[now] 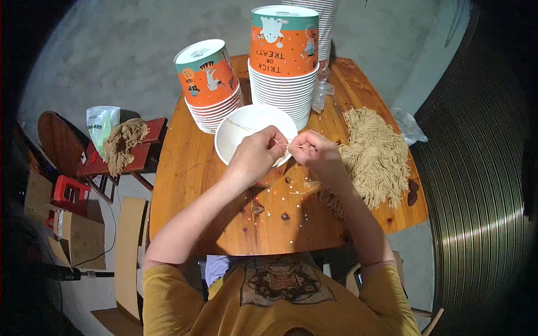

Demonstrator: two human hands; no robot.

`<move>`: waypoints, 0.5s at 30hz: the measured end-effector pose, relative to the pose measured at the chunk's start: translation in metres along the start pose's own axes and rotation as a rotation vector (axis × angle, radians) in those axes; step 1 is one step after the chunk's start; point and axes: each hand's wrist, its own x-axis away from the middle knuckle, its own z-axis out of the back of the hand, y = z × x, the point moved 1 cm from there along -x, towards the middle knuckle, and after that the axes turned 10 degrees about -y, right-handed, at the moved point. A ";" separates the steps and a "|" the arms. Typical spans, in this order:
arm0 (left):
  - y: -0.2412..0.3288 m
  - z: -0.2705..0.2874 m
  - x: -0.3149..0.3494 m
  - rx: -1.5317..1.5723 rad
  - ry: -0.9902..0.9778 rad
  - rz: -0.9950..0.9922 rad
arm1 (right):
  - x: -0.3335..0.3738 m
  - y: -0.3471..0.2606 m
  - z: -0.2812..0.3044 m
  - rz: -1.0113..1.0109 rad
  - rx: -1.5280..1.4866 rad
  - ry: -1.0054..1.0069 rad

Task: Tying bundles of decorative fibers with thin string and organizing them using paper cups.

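My left hand [259, 152] and my right hand [315, 150] meet at the near right rim of a white paper bucket [234, 143] tipped with its mouth toward me. Between my fingers runs a thin tan cord [292, 145]; both hands pinch it, closed. Part of the cord lies across the bucket's inside. Whether it passes through the rim is hidden by my fingers. To the right of my right hand lies a large heap of tan cords [372, 157], some strands reaching under my right forearm.
Two upside-down stacks of orange and green printed buckets, a shorter stack [210, 78] and a taller stack [284, 61], stand behind. Small white paper dots dot the wooden table [235, 224]. A clear bottle [320, 92] stands far right. At left, a red bench [148, 143] carries more cord.
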 end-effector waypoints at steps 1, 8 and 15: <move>0.000 0.000 0.000 0.027 -0.010 0.031 | 0.000 -0.004 0.000 -0.018 0.024 -0.002; 0.001 -0.001 0.000 0.137 -0.045 0.117 | -0.001 -0.002 -0.001 0.059 0.153 0.033; -0.001 -0.002 0.000 0.070 0.000 0.028 | -0.001 0.003 -0.003 0.050 0.076 0.007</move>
